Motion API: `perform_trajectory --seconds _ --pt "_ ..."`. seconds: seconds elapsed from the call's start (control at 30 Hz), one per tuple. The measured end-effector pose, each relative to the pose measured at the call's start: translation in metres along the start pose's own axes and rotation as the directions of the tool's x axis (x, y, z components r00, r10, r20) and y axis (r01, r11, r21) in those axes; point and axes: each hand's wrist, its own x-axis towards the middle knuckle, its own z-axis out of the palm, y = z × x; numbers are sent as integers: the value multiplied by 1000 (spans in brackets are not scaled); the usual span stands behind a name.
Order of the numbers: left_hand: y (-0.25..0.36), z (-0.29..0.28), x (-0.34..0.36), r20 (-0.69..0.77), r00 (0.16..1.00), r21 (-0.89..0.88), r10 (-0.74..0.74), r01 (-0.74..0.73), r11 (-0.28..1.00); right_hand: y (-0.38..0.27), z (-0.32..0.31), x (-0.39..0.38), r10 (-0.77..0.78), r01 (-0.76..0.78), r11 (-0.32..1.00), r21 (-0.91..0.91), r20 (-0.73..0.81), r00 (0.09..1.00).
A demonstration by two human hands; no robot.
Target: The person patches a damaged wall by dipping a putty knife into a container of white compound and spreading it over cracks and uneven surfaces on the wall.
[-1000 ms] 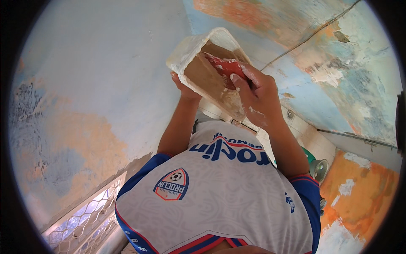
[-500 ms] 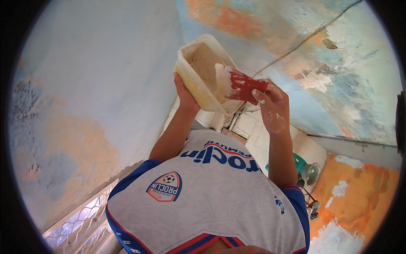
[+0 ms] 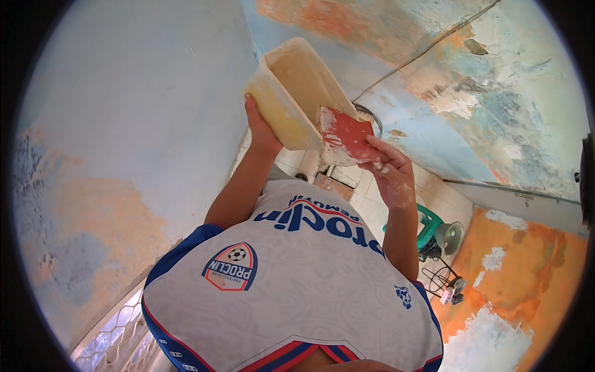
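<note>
My left hand (image 3: pixel 263 131) grips a yellowish-white plastic tub (image 3: pixel 285 118) by its near left side, fingers mostly hidden beneath it. The tub is tilted, and beige residue coats its inner walls. In my right hand (image 3: pixel 395 177) is a red putty spreader (image 3: pixel 352 135), pinched between thumb and fingers. White putty is smeared along the spreader's left and lower edges. The spreader's left edge is at the tub's right rim, overlapping it; whether they touch I cannot tell. Putty also spots the fingers and wrist of my right hand.
A pale blue wall (image 3: pixel 136 93) stands close on the left, above a window with a white grille (image 3: pixel 118 338). Ahead and right is a patchy wall (image 3: pixel 427 80) with a cable running down it. A green device (image 3: pixel 427 229) with a round metallic end lies below right, beside a wire frame.
The spreader has come out from over the tub's inside to its right rim and turned, showing more of its red face. The tub has shifted slightly up and left.
</note>
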Motion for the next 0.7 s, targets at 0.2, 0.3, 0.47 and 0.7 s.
perform_trajectory --seconds 0.2,0.3,0.47,0.7 --pt "6 12 -7 -110 993 50 -51 56 997 17 -7 11 200 -189 974 126 -87 976" --pt "9 3 -7 -146 987 25 -63 67 997 26 4 23 226 -217 950 227 -16 974" --pt "21 -10 0 -93 995 3 -38 38 999 46 5 45 238 -249 916 314 75 968" --pt "53 -37 28 -50 998 -9 50 -50 999 44 32 108 88 -105 951 291 72 994"
